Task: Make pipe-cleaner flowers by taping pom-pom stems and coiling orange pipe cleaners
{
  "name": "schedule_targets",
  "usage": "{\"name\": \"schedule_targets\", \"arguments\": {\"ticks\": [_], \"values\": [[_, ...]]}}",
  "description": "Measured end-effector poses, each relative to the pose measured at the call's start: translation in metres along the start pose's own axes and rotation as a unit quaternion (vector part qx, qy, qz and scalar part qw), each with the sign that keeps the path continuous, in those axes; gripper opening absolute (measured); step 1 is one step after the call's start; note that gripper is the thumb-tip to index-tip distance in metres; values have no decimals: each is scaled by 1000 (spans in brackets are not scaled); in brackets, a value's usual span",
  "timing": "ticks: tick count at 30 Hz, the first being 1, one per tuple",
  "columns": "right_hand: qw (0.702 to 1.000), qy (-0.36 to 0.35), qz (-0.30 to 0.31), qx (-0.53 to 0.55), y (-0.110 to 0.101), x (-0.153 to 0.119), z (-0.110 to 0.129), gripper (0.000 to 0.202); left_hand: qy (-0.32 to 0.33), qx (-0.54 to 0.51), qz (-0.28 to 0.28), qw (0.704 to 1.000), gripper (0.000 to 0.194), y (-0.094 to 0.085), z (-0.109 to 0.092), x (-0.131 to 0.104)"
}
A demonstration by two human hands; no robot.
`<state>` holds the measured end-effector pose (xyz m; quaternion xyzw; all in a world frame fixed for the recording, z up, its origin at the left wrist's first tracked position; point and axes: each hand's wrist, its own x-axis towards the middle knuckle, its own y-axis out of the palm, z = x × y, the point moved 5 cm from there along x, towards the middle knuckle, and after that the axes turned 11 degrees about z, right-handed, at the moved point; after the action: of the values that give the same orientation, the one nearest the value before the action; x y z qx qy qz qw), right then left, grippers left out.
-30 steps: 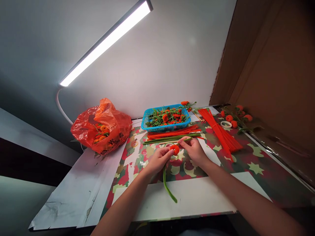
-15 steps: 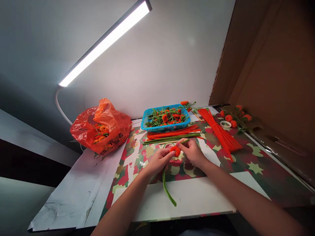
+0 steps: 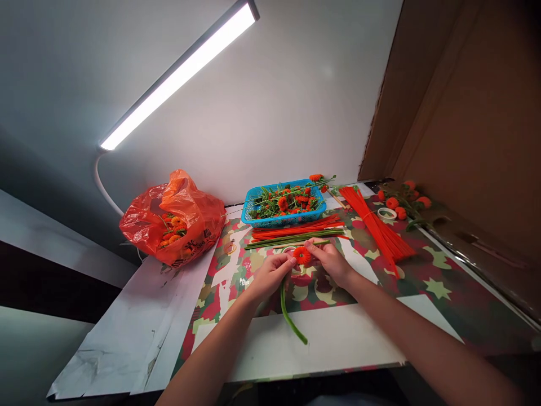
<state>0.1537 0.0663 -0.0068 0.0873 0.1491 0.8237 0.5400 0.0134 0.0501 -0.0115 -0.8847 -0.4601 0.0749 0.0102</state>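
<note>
An orange fuzzy flower (image 3: 301, 256), round with a ribbed rim, is held between my two hands over the middle of the table. My left hand (image 3: 274, 274) is closed in a pinch at the flower's left edge. From under it a green pipe cleaner (image 3: 289, 319) curves down toward the white board. My right hand (image 3: 332, 263) pinches at the flower's right edge, and a short green end pokes out above its fingers. How the green piece passes behind the flower is hidden. A tape roll lies partly covered beneath the hands.
Behind the hands lie green stems (image 3: 262, 243), red pipe cleaners (image 3: 291, 230) and a blue basket (image 3: 249, 211) of flowers. A red plastic bag (image 3: 207, 211) stands left, under a lamp (image 3: 181, 73). At right are a red bundle (image 3: 378, 231), a tape roll (image 3: 386, 214) and orange flowers (image 3: 392, 203).
The flower has turned so its round face shows more fully toward me. My fingers have shifted slightly apart to its sides, and the hanging green end has swung a little right.
</note>
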Motion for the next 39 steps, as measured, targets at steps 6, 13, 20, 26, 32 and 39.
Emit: {"name": "schedule_targets", "arguments": {"ticks": [6,13,20,26,32,39], "values": [[999,-21,-23,-10,-6,3,-7,51,-2,3,41,999,42,6,-5,-2],[997,-25,-65,46,-10,2,-4,52,6,9,67,998,44,13,-10,-4],[997,8,73,23,8,-3,-2,41,43,121,-27,991,46,3,-12,-3],[995,5,92,-22,15,-6,0,33,12,127,7,992,45,2,-3,-3],[997,-3,74,11,12,-5,-1,31,32,139,8,990,43,3,-11,-5],[999,0,26,30,2,-2,-2,43,35,138,-12,990,45,-3,-9,-3]]}}
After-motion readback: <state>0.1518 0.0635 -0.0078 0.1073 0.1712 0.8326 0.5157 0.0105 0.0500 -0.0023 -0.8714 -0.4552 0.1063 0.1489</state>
